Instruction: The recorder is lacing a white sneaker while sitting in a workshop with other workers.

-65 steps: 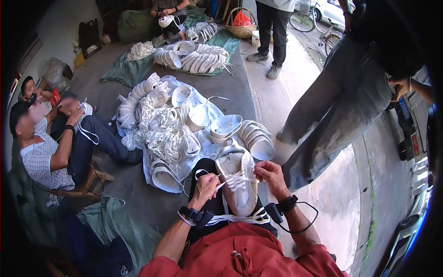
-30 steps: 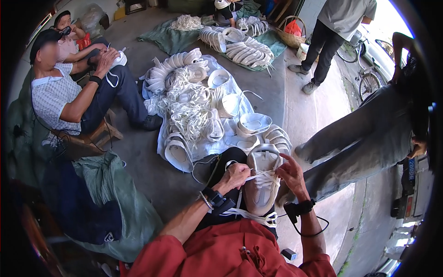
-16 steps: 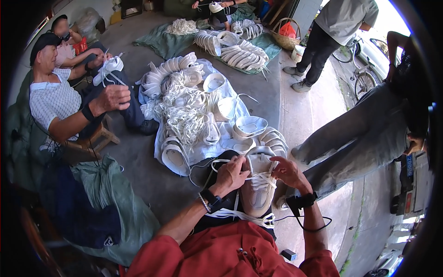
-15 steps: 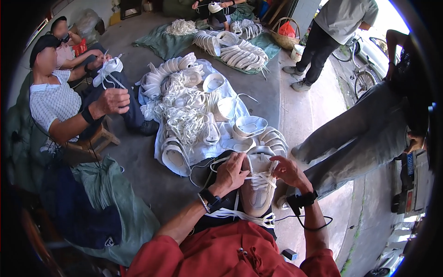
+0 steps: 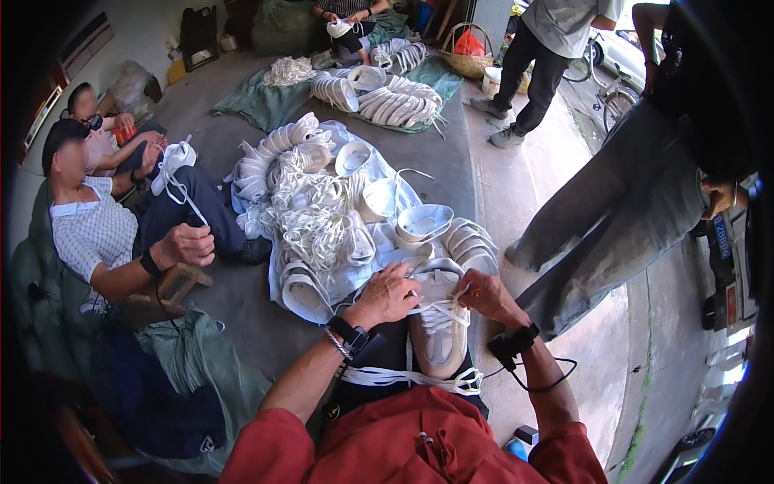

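Note:
A pale beige sneaker [image 5: 436,355] rests on my lap, toe toward me, with white shoelaces [image 5: 440,315] crossing its tongue. At the sneaker's left side, my left hand [image 5: 385,295] is closed, a bit of white lace showing at its fingertips. My right hand [image 5: 487,295] pinches a shoelace at the upper right edge of the opening. A bundle of loose white laces [image 5: 403,377] lies across my thighs below the toe.
Ahead, a white sheet [image 5: 407,187] holds shoe uppers [image 5: 425,221] and a heap of laces [image 5: 318,230]. A seated person [image 5: 89,214] laces a white shoe at left. Someone in grey trousers [image 5: 601,218] stands close at right. A green sack [image 5: 197,355] lies at lower left.
My right hand's fingers have closed into a pinch on the lace; they were looser beside the opening before. My left hand stays by the sneaker's left side. The whole view has shifted slightly.

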The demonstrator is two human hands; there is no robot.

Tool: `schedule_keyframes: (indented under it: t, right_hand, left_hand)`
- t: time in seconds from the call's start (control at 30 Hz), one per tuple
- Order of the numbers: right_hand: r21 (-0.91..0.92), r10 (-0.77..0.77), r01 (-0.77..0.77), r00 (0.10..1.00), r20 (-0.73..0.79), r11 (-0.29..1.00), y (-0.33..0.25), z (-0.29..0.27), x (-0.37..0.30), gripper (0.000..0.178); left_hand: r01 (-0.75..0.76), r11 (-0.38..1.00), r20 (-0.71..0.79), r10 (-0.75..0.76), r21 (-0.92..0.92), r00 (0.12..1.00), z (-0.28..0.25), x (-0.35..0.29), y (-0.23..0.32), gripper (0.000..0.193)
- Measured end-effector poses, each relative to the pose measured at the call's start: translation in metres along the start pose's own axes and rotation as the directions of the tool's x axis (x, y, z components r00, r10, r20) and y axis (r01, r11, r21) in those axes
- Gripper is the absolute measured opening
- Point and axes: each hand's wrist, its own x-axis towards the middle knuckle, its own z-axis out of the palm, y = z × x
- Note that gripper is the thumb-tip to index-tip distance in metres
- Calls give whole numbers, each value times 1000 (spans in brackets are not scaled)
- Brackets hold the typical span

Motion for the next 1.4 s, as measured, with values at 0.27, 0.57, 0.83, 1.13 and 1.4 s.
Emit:
schedule_keyframes:
  t: [0.27,0.57,0.83,1.13,1.4]
  right_hand:
    - [46,-8,9,1000,-23,999,3,7,1,17]
    - [72,-32,35,998,-47,997,13,9,1,16]
    - [231,-46,53,998,-34,972,12,10,-7,17]
    - [59,-27,28,999,-21,998,-2,-4,-12,10]
    - [-85,-295,283,933,-206,955,-31,16,-6,19]
  left_hand:
    - [65,975,-7,-65,213,998,32,15,19,17]
    - [-270,756,-98,265,-597,959,35,-6,114,6]
    - [200,936,-42,-221,-291,974,45,31,52,8]
    - [345,938,-49,-343,43,938,5,11,33,7]
    - [648,479,189,-699,-592,690,-48,-50,-15,14]
